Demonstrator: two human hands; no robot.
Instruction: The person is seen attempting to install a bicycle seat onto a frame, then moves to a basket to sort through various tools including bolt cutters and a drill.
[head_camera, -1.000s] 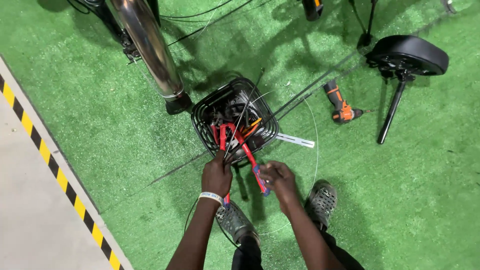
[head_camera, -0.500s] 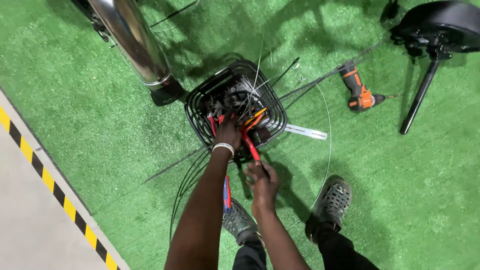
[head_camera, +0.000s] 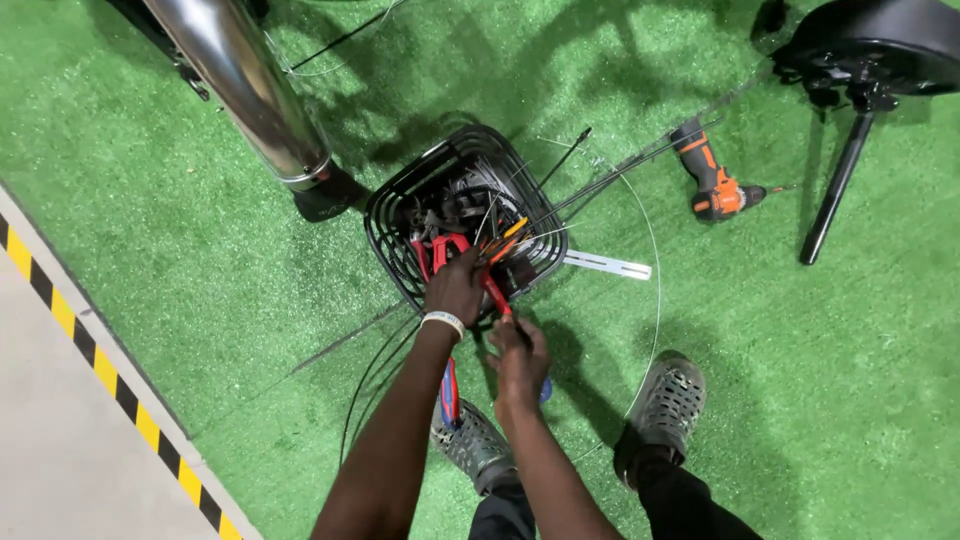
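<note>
Both hands work at the black basket (head_camera: 400, 215): left hand (head_camera: 457, 287) apparently gripping red-handled pliers (head_camera: 447, 245) inside, right hand (head_camera: 520, 347) closed on another handle just outside.

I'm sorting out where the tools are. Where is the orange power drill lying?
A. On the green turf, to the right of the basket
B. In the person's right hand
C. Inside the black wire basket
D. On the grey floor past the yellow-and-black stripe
A: the orange drill lies on the green turf, apart from the black wire basket and to its right.
</note>
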